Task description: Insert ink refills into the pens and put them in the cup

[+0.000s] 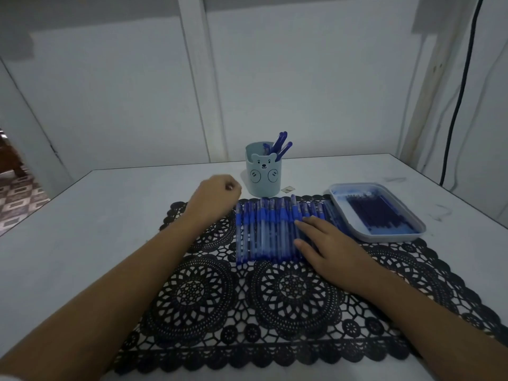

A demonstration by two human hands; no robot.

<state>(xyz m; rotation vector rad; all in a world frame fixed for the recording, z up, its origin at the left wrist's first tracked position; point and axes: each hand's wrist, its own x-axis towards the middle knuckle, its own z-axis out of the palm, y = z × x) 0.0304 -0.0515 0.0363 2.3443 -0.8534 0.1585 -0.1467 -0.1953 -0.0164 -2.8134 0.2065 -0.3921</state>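
Pens (pixel 269 232) lie in a row on the mat (pixel 209 298) just before the cup (pixel 263 174); a few more stand inside it. Right of the cup, a tray (pixel 390 237) keeps refills (pixel 376 213) within reach. The right hand (pixel 327 243) lies flat on the row, grip released, probably steadying it. The left hand (pixel 217 193) rests left of the cup, grip clenched, nothing showing inside.

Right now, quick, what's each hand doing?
Left hand: closed in a fist, nothing visible in it.
Right hand: open, resting flat on the pens.
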